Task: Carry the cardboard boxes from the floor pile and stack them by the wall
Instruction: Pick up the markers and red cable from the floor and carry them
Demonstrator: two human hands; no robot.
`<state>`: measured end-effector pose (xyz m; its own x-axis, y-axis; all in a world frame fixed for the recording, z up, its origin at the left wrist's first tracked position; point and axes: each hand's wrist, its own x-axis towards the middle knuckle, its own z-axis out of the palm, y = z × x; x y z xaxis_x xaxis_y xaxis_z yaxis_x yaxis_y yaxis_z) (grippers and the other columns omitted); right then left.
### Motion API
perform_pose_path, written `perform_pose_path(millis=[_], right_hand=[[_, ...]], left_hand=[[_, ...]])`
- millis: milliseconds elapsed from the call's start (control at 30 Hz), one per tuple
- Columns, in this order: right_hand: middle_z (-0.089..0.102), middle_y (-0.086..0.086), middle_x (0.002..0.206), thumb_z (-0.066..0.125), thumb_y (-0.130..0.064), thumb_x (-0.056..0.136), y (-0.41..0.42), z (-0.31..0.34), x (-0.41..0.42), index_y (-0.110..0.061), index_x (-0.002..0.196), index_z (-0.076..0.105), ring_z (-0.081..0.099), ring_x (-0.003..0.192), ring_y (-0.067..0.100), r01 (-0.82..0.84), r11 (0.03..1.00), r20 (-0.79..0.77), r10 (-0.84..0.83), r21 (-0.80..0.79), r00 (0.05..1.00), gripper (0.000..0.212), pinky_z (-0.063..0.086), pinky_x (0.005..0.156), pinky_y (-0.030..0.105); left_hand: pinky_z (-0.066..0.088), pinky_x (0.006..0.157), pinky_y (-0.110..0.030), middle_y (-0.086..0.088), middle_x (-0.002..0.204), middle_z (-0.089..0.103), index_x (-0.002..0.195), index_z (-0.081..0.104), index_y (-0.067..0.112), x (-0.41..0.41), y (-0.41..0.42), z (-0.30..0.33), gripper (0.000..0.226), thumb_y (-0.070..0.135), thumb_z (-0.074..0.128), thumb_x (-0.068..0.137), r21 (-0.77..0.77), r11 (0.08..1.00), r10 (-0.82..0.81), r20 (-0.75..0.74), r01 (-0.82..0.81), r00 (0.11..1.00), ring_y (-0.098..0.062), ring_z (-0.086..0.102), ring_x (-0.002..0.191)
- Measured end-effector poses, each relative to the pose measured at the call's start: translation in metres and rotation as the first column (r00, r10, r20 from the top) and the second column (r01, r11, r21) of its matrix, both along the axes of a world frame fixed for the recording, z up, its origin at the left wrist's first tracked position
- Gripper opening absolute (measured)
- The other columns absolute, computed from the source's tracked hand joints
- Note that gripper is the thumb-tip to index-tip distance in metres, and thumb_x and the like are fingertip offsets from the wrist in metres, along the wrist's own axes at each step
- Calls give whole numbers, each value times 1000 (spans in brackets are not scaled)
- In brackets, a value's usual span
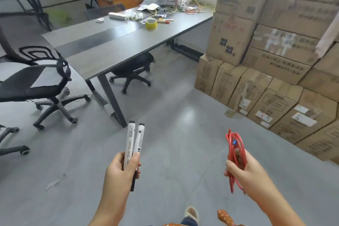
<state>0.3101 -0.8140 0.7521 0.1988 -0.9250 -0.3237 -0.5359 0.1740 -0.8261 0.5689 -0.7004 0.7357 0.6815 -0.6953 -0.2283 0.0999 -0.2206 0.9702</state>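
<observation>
Left hand grips two white markers upright, right hand clutches a coiled red cable, likely strays cleared before lifting; cardboard boxes sit stacked at right, well apart from both occupied hands.

Left hand holds two markers upright; right hand holds a cable bundle. Bench stands ahead-left of the left hand, tape roll on it. Stacked cardboard boxes stand ahead-right of the right hand. Chair sits far left.
</observation>
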Motion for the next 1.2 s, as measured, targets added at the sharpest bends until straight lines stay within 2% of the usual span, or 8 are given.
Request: perform_pose_path(millis=[133, 267, 467, 633, 767, 867, 1100, 1200], right_hand=[[68, -3, 63, 56, -4, 87, -83, 3, 15, -12, 84, 55, 66, 69, 26, -34, 999, -28, 34, 14, 999, 9, 48, 61, 34], [69, -2, 63, 56, -3, 88, -156, -6, 41, -14, 86, 56, 68, 69, 25, -76, 994, -43, 79, 74, 996, 10, 53, 73, 41], [70, -3, 65, 56, -6, 89, -281, -16, 102, -15, 86, 57, 68, 69, 20, -68, 995, -53, 72, 72, 996, 9, 51, 67, 32], [69, -2, 61, 57, -4, 88, -388, 1, 167, -13, 86, 56, 66, 60, 10, -38, 999, -23, 39, 16, 999, 9, 48, 55, 20], [67, -4, 61, 56, -5, 88, -457, 7, 208, -14, 86, 54, 66, 61, 8, -51, 998, -8, 51, 20, 999, 9, 47, 58, 26], [68, -5, 60, 56, -8, 90, -506, 6, 227, -17, 90, 53, 66, 61, 6, -90, 995, -8, 90, 49, 996, 10, 44, 50, 15], [68, 1, 64, 56, -7, 91, -652, -3, 250, -12, 93, 56, 69, 74, 15, -151, 987, -56, 154, 58, 986, 6, 43, 53, 17], [68, 2, 74, 56, -12, 92, -732, 1, 254, -15, 97, 55, 65, 68, 4, -206, 978, -95, 208, 37, 973, 6, 38, 49, 13]], left_hand=[[46, 56, -24, 6, 58, 58, 87, 62, 11, 3, -69, -3, 12, 21, 59, 92, 20, 999, 42, -59, -41, 997, -8, 51, 50], [46, 57, -29, 5, 56, 59, 86, 62, 8, 32, -136, -13, 12, 19, 61, 91, 56, 993, 103, -56, -99, 993, -7, 51, 48], [43, 60, -34, 3, 57, 57, 83, 61, 6, 98, -267, -25, 16, 19, 60, 92, 74, 995, 66, -61, -61, 996, -15, 49, 54], [45, 55, -26, 3, 60, 58, 88, 63, 11, 165, -391, 6, 7, 17, 60, 92, 17, 999, -48, 19, 47, 999, -11, 50, 52], [39, 51, -24, 4, 61, 56, 83, 59, 11, 206, -468, 11, 13, 20, 60, 92, 69, 994, -80, 10, 80, 997, -9, 49, 50], [40, 46, -17, 1, 62, 58, 85, 60, 11, 220, -518, 7, 12, 21, 60, 92, 103, 990, -99, 6, 98, 995, -9, 51, 48], [47, 61, -30, 1, 63, 61, 89, 63, 11, 234, -647, -13, 7, 17, 60, 92, 115, 993, -40, 11, 38, 999, -11, 53, 54], [46, 61, -32, 4, 61, 61, 87, 62, 10, 234, -717, -19, 9, 17, 59, 93, 105, 994, 11, 13, -12, 1000, -10, 54, 52]])
